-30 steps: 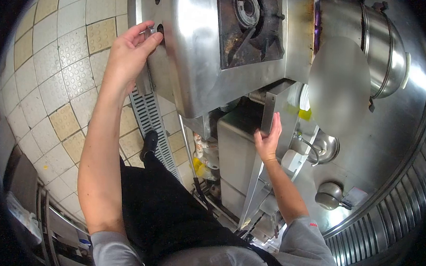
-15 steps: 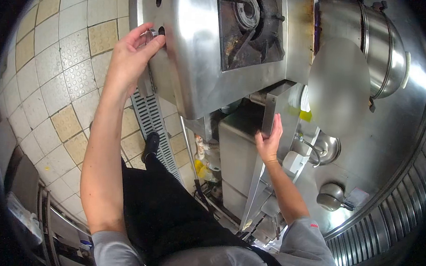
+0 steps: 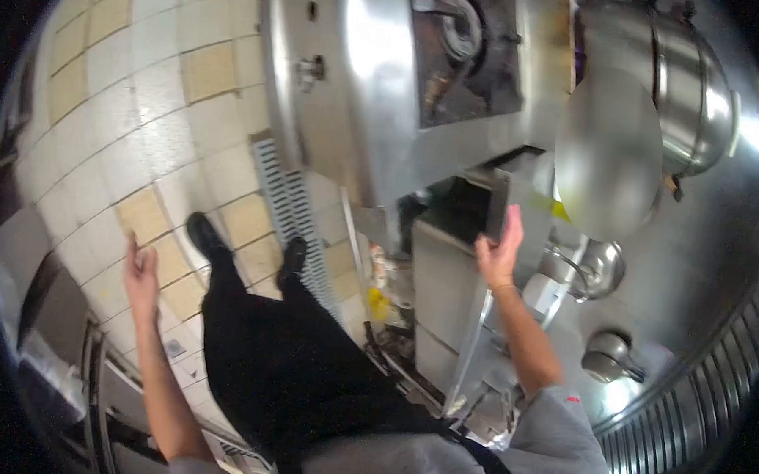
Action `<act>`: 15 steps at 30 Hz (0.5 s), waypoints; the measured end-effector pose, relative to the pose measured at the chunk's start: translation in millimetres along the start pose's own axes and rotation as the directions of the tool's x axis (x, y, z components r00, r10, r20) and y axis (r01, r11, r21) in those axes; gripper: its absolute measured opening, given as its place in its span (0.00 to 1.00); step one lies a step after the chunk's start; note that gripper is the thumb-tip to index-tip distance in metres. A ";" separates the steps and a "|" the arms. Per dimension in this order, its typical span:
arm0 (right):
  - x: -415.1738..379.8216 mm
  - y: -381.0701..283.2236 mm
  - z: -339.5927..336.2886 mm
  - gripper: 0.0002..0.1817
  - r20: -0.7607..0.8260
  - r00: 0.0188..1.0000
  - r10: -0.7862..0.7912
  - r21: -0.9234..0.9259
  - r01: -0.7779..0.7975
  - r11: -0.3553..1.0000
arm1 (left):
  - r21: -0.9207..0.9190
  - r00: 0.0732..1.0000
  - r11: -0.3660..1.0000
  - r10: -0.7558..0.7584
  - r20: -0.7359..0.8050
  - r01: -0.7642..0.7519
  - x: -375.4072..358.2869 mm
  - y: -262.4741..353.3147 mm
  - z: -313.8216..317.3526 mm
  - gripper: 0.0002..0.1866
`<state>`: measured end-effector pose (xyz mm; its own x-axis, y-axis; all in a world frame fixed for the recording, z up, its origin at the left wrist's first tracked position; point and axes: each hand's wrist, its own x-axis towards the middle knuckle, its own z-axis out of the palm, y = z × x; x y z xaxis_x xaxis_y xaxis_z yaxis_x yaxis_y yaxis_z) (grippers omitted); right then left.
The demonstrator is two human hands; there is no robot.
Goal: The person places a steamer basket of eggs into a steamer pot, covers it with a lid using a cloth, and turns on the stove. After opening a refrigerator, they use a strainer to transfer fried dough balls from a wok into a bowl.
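While my right hand [image 3: 499,252] is gripping the edge of the upright steel panel [image 3: 501,210] beside the stove, fingers curled around it, my left hand [image 3: 141,273] is hanging loosely open, apart from everything, over the tiled floor [image 3: 148,100]. Past the panel, a wok [image 3: 607,154] is sitting tilted against a tall stockpot [image 3: 695,90]; I cannot tell their contents. Floor room is lying open on my left.
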<state>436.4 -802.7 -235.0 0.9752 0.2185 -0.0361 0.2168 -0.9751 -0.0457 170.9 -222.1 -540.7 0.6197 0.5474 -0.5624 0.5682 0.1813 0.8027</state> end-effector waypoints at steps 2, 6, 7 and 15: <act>-0.8 3.8 -0.4 0.47 0.016 0.998 -0.062 -0.067 0.063 0.996 | 0.344 0.940 0.880 -0.339 -0.032 0.328 -63.8 -3.4 -54.4 0.32; 0.8 -0.5 0.3 0.45 -0.035 0.989 -0.141 0.092 0.144 0.985 | 0.428 0.934 0.840 -0.358 -0.026 0.334 -201.8 -74.6 -137.5 0.28; 3.7 -5.1 -5.0 0.43 -0.012 0.985 -0.171 0.107 0.171 0.979 | 0.444 0.921 0.817 -0.385 -0.055 0.368 -236.6 -93.6 -152.2 0.24; 35.0 9.0 -19.8 0.45 0.359 0.928 0.102 0.009 -0.113 0.994 | 0.357 0.802 0.718 -0.526 -0.285 0.597 -400.0 -42.2 -211.0 0.21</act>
<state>473.3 -804.5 -216.9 0.9105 0.1162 -0.3968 0.1049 -0.9932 -0.0502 -215.2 -276.3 -307.8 0.0441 0.5761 -0.8162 0.9717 0.1652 0.1691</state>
